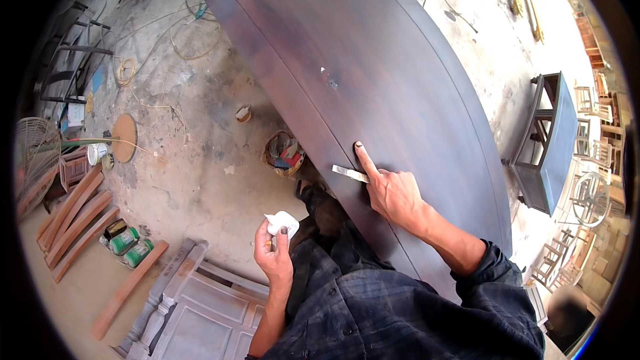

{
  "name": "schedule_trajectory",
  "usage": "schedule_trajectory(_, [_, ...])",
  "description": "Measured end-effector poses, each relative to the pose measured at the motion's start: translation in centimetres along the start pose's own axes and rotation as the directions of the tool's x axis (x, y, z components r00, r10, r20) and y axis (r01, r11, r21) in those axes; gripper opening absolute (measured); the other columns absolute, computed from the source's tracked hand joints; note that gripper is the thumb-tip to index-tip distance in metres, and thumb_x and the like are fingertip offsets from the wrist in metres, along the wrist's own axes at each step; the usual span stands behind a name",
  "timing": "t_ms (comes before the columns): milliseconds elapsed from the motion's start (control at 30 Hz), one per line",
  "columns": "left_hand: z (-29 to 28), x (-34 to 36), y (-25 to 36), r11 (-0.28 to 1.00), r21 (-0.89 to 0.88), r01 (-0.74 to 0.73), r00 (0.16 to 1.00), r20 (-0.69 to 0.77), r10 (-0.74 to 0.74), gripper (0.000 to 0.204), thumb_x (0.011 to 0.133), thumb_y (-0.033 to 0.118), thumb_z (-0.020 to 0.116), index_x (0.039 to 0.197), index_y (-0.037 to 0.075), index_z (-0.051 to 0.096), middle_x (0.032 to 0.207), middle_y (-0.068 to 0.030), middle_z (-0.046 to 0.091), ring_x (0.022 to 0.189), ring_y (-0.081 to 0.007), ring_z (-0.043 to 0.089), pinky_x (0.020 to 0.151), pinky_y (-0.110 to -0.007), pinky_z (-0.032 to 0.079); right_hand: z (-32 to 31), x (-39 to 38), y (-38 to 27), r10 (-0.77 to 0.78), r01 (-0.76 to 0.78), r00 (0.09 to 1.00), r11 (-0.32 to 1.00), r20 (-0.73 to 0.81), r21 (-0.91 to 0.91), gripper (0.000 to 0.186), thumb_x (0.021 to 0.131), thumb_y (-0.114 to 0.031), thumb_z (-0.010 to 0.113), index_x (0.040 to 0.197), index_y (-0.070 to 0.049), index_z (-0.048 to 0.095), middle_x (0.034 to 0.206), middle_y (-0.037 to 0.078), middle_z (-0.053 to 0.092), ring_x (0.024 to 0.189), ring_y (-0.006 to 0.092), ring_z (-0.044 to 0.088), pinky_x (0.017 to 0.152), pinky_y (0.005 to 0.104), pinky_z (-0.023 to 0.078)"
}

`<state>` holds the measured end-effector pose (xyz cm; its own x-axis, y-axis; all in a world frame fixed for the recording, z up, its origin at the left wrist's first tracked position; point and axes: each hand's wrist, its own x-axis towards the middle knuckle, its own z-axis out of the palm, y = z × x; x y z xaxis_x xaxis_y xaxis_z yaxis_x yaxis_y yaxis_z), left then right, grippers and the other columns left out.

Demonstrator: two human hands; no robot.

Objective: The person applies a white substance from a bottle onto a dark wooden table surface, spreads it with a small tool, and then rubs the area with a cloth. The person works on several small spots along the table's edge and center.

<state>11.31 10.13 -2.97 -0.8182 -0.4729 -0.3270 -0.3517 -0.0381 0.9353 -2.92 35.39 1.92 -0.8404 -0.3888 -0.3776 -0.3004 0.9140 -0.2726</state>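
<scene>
My right hand [395, 198] rests over the dark brown wooden panel [400, 87], its index finger stretched out with the dark-stained tip on the surface. The other fingers are curled round a flat, pale, narrow blade [348, 173], which sticks out to the left past the panel's straight edge; its handle is hidden in the hand. Lower left, away from the panel, my left hand [275, 253] is closed on a small white bottle [285, 224] with a pointed tip. Small pale flecks [331, 83] mark the panel farther up.
Below the panel's left edge stands a basket [283, 153] of scraps. Curved wooden pieces [75, 220] and green-white containers [130, 247] lie at left, near a fan [37, 160]. A grey panelled furniture part [213, 320] is close by my left arm. Cords [127, 70] cross the floor. A dark cabinet frame [547, 143] stands right.
</scene>
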Motion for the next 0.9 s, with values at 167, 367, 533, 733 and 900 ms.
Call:
schedule_trajectory(167, [0.5, 0.9, 0.7, 1.000, -0.017, 0.005, 1.000, 0.005, -0.005, 0.041, 0.100, 0.006, 0.066, 0.136, -0.008, 0.053, 0.121, -0.0146, 0.067, 0.107, -0.0177, 0.065, 0.094, -0.031, 0.053, 0.3, -0.2, 0.0, 0.021, -0.020, 0.999, 0.999, 0.045, -0.029, 0.086, 0.088, -0.012, 0.063, 0.163, -0.008, 0.020, 0.070, 0.010, 0.065, 0.056, 0.0312, 0.064, 0.050, 0.0440, 0.049])
schedule_trajectory(367, [0.7, 1.2, 0.6, 1.000, -0.030, 0.002, 1.000, 0.018, -0.002, 0.041, 0.099, 0.003, 0.065, 0.137, -0.008, 0.052, 0.121, -0.0150, 0.067, 0.108, -0.0179, 0.065, 0.095, -0.031, 0.053, -0.1, -0.9, -0.2, 0.031, -0.031, 0.999, 0.999, 0.031, 0.008, 0.085, 0.089, -0.012, 0.064, 0.162, -0.007, 0.022, 0.071, 0.009, 0.066, 0.056, 0.0308, 0.064, 0.050, 0.0439, 0.049])
schedule_trajectory(533, [0.6, 1.2, 0.4, 0.999, -0.033, 0.018, 0.999, 0.030, -0.017, 0.042, 0.099, 0.004, 0.066, 0.137, -0.008, 0.052, 0.121, -0.0148, 0.067, 0.109, -0.0181, 0.065, 0.095, -0.031, 0.052, -0.2, 0.3, -0.3, 0.005, -0.006, 1.000, 1.000, 0.010, 0.010, 0.078, 0.091, -0.011, 0.058, 0.161, -0.002, 0.025, 0.069, 0.011, 0.065, 0.054, 0.0292, 0.065, 0.050, 0.0426, 0.050])
schedule_trajectory(733, [0.9, 1.2, 0.7, 1.000, -0.022, 0.011, 0.999, 0.035, -0.010, 0.042, 0.099, 0.004, 0.066, 0.137, -0.008, 0.052, 0.122, -0.0148, 0.066, 0.110, -0.0185, 0.064, 0.097, -0.031, 0.052, -0.3, -0.1, -0.4, 0.017, -0.015, 0.998, 0.999, 0.068, -0.028, 0.079, 0.089, -0.010, 0.058, 0.160, -0.001, 0.025, 0.072, 0.013, 0.066, 0.056, 0.0294, 0.066, 0.052, 0.0422, 0.051])
schedule_trajectory(900, [1.0, 1.1, 0.8, 1.000, -0.009, 0.012, 0.999, 0.038, -0.011, 0.042, 0.099, 0.004, 0.066, 0.137, -0.008, 0.052, 0.123, -0.0150, 0.066, 0.110, -0.0186, 0.064, 0.097, -0.031, 0.051, -0.2, 0.3, -0.6, 0.018, -0.017, 0.999, 1.000, 0.028, -0.016, 0.078, 0.089, -0.010, 0.058, 0.160, -0.002, 0.026, 0.071, 0.012, 0.065, 0.055, 0.0298, 0.065, 0.051, 0.0430, 0.050])
